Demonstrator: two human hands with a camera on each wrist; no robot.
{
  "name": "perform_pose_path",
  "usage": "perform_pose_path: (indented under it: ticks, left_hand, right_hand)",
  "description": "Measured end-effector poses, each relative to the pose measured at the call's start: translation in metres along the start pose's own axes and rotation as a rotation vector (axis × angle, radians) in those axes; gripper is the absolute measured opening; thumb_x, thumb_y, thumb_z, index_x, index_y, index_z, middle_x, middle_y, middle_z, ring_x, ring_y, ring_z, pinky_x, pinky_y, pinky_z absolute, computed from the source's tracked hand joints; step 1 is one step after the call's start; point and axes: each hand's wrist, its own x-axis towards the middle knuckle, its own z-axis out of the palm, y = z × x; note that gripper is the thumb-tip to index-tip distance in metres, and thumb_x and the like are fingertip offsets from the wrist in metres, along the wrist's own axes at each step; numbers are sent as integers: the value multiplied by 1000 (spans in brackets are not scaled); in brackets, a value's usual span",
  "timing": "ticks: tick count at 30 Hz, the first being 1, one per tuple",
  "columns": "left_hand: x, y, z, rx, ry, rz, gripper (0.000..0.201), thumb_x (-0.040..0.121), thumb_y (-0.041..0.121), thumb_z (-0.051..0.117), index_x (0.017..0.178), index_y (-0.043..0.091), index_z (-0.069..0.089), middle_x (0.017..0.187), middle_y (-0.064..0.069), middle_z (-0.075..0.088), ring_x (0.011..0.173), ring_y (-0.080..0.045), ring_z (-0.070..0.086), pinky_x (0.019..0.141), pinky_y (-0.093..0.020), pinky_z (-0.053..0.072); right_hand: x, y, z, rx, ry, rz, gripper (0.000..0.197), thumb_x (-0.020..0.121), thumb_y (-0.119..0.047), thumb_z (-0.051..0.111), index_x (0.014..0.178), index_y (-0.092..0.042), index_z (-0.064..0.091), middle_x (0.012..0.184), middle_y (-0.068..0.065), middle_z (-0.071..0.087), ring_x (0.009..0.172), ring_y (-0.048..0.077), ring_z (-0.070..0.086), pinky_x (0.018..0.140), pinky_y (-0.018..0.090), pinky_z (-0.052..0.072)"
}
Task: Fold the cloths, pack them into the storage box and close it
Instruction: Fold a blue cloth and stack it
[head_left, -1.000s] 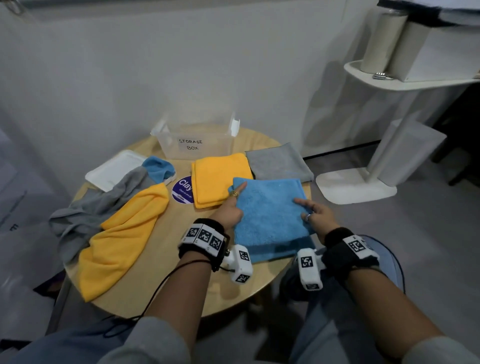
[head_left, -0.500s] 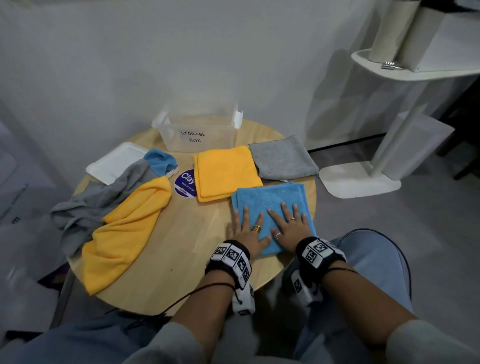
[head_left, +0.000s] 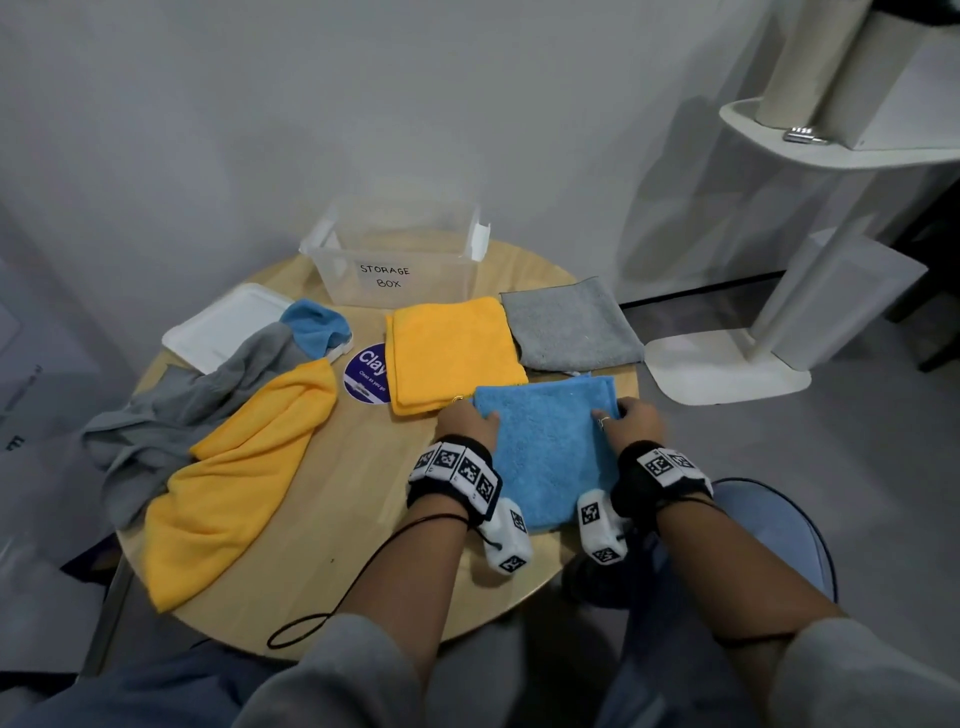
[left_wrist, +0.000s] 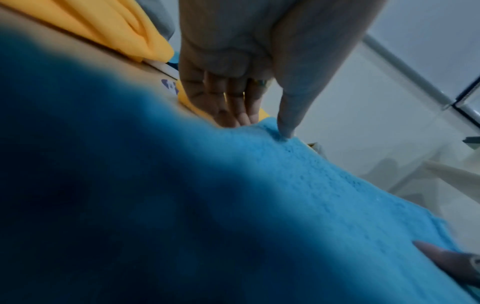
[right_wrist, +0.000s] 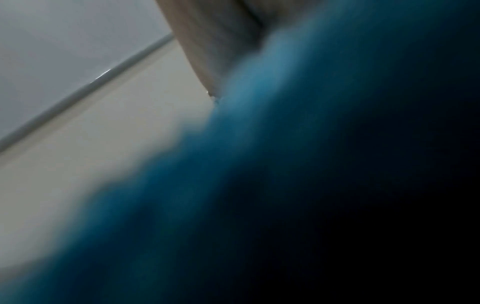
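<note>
Both our hands have moved from pressing flat on the middle of the folded blue cloth (head_left: 550, 447) half a second ago out to its two side edges. Our left hand (head_left: 467, 422) now grips the left edge near the far corner: the left wrist view shows the thumb (left_wrist: 287, 123) on top of the pile and the fingers (left_wrist: 233, 111) tucked beneath the edge. Our right hand (head_left: 636, 423) curls over the right edge, its fingers bent around the cloth; the right wrist view is too dark and blurred to add more.

The blue cloth lies directly between our hands at the near right part of the round wooden table (head_left: 363, 519), its near end hanging slightly past the rim, its long axis running away from us. The storage box (head_left: 400, 260) stands open straight ahead at the far side of the table, so we judge the next move is a lift forward over the folded yellow cloth (head_left: 452, 353); neither hand is clearly nearer.

A folded grey cloth (head_left: 569, 325) lies just right of the yellow one. To the left lie an unfolded yellow cloth (head_left: 234, 478), a crumpled grey cloth (head_left: 171, 410) and another blue cloth (head_left: 314, 325), partly over the white lid (head_left: 223, 325). A round purple sticker (head_left: 366, 374) shows between the yellow cloths.
</note>
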Motion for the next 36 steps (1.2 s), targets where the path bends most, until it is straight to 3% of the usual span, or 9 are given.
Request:
perform_pose_path:
  ticks: [5, 7, 13, 16, 18, 21, 24, 33, 36]
  left_hand:
    - [-1, 6, 1, -87, 21, 138, 20, 89, 23, 60, 79, 7, 53, 76, -6, 50, 77, -21, 49, 65, -26, 33]
    - [-5, 9, -1, -189, -7, 222, 7, 88, 10, 58, 85, 7, 53, 83, -8, 51, 80, -19, 47, 64, -21, 29]
    - [-28, -16, -10, -594, 46, 176, 32, 91, 13, 58, 119, 14, 42, 96, -17, 65, 89, -27, 65, 81, -41, 53]
    - [-37, -23, -13, -596, 174, 248, 17, 95, 16, 52, 107, 20, 42, 72, -25, 57, 57, -22, 55, 64, -35, 46]
    - [-33, -23, -12, -624, 165, 256, 23, 97, 18, 48, 116, 25, 38, 57, -8, 50, 49, -12, 47, 55, -29, 38]
    - [-24, -26, -10, -671, -95, 148, 34, 94, 20, 54, 120, 30, 34, 101, -11, 65, 89, -21, 64, 81, -39, 54]
    - [-21, -39, -2, -496, -252, 126, 41, 89, 4, 57, 121, 27, 43, 131, -9, 51, 116, -24, 54, 99, -46, 47]
    - [-25, -32, 3, -277, -142, 246, 58, 92, 1, 50, 145, 14, 30, 148, -8, 31, 135, -23, 35, 113, -36, 30]
    - [-33, -25, 3, -56, 77, 205, 57, 90, 0, 48, 143, 16, 33, 153, -7, 15, 139, -27, 21, 114, -35, 24]
  right_hand:
    - [4, -1, 3, 120, 156, -65, 30, 82, -21, 68, 108, -6, 67, 105, 14, 67, 99, 31, 60, 85, 35, 47]
    - [6, -4, 1, 183, 152, -83, 19, 82, -17, 67, 96, -5, 67, 92, 12, 66, 89, 30, 60, 77, 29, 43]
    - [1, -11, -24, 187, -12, -145, 22, 94, -15, 53, 75, -4, 56, 65, 5, 49, 73, 20, 44, 60, 27, 30]
    - [2, -18, -27, 76, -106, -165, 28, 96, -15, 47, 68, -9, 47, 67, 5, 47, 76, 23, 45, 67, 26, 29]
    - [8, -25, -22, 8, -126, -157, 22, 98, -17, 44, 83, -4, 54, 82, 12, 53, 88, 30, 52, 73, 27, 31]
    - [16, -28, -8, -38, -146, -87, 27, 99, -19, 40, 104, 1, 56, 107, 24, 60, 104, 36, 55, 79, 31, 36]
    - [20, -23, 2, -100, -166, -48, 19, 100, -20, 37, 98, -5, 48, 114, 28, 57, 107, 37, 54, 83, 34, 39]
    - [25, -20, 5, -13, -120, -12, 26, 100, -21, 37, 108, 1, 49, 114, 27, 58, 106, 37, 54, 74, 29, 33]
    - [13, -29, -2, 70, 9, -42, 31, 96, -19, 48, 119, 2, 45, 123, 25, 52, 114, 36, 49, 88, 34, 38]
